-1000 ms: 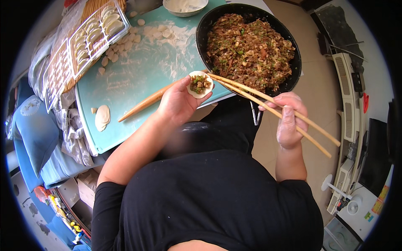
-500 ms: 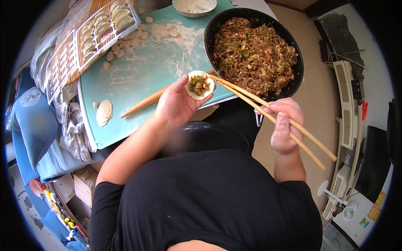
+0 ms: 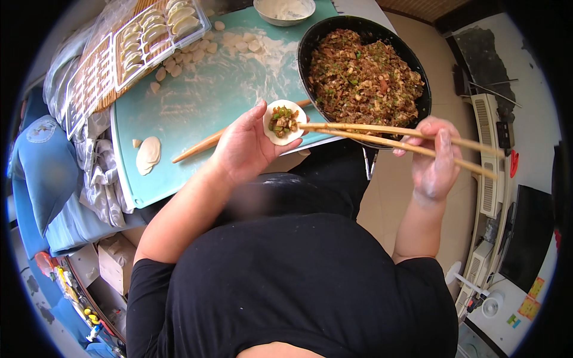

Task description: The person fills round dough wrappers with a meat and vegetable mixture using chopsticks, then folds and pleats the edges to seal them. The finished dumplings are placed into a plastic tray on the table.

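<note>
Chopsticks (image 3: pixel 400 138), pinched in our right hand (image 3: pixel 436 158), are pressing filling into the wrapper (image 3: pixel 285 122) our left hand (image 3: pixel 245 146) is cupping flat beside the pan (image 3: pixel 364 77), over the counter's (image 3: pixel 179 119) near edge.

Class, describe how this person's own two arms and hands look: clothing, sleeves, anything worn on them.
Both forearms are bare. A black short-sleeved top covers the shoulders, its sleeves ending on the upper arms. The left hand and right hand wear no gloves; no watch, ring or bracelet shows on either. Pale flour seems to dust the right hand's fingers.
</note>
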`<control>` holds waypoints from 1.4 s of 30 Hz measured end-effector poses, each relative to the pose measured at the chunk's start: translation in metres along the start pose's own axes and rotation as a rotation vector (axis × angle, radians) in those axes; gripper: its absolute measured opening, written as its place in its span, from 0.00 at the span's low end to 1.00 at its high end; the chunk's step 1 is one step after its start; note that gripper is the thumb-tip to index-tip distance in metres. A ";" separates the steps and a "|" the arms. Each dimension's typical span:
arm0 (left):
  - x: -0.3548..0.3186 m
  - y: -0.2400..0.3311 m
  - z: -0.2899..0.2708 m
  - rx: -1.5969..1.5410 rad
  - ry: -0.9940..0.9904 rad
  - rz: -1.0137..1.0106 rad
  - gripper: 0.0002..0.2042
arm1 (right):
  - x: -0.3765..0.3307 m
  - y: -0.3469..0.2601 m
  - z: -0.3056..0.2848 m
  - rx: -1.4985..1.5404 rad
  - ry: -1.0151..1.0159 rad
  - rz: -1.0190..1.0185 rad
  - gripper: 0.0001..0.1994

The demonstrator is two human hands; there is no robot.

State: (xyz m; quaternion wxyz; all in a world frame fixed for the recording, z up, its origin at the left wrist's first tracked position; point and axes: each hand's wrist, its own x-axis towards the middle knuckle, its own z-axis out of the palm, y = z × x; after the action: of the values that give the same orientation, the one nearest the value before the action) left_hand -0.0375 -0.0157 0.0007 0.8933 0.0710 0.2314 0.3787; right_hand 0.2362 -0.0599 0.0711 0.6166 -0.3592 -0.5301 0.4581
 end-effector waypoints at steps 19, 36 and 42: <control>-0.028 0.010 0.003 0.039 -0.122 -0.009 0.27 | 0.022 0.012 0.009 0.225 0.144 0.227 0.13; 0.031 0.022 0.047 0.093 -0.046 0.038 0.25 | 0.005 0.008 -0.045 -0.107 0.341 -0.030 0.14; 0.042 0.014 0.045 0.124 -0.031 0.028 0.25 | -0.005 0.013 -0.056 -0.302 0.436 0.027 0.14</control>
State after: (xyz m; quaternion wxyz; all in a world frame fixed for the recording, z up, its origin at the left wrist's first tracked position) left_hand -0.0002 0.0258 0.0297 0.8852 0.1354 0.2397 0.3750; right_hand 0.2889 -0.0584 0.0471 0.6495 -0.5443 -0.4422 0.2937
